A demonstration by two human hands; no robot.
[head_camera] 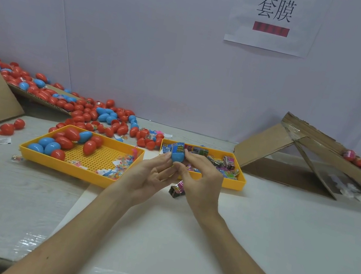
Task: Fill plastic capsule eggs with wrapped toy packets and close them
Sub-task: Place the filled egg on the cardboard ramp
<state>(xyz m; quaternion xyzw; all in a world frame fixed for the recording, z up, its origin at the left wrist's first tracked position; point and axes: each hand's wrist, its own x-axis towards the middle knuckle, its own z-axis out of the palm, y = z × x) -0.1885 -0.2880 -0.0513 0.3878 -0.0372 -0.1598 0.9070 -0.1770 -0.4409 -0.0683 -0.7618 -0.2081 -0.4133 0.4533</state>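
Near the middle of the view, just in front of the 2 trays, both hands hold 1 blue egg half (pixel 176 158) above the table, and a wrapped packet (pixel 178 147) stands out of its open top. The left hand (pixel 156 174) comes from 9 o'clock and its fingers are curled around the shell; the right hand (pixel 200 181) pinches the same half from 3 o'clock, with the thumb low on the shell and the fingertips up beside the packet. I judge that the packet is only partly inside and needs a push down before the other half can go on. The shell looks light, stiff and smooth, so it may slip; it is better to hold it at the round lower part and leave the rim free. The packet looks soft and crinkly, so it can fold to fit. At 9 o'clock from the hands, the left yellow tray (pixel 60 167) holds red and blue eggs (pixel 66 141); at 2 o'clock, the right yellow tray (pixel 242 180) holds more packets. 1 loose packet (pixel 177 190) lies on the table under the hands, at 6 o'clock.
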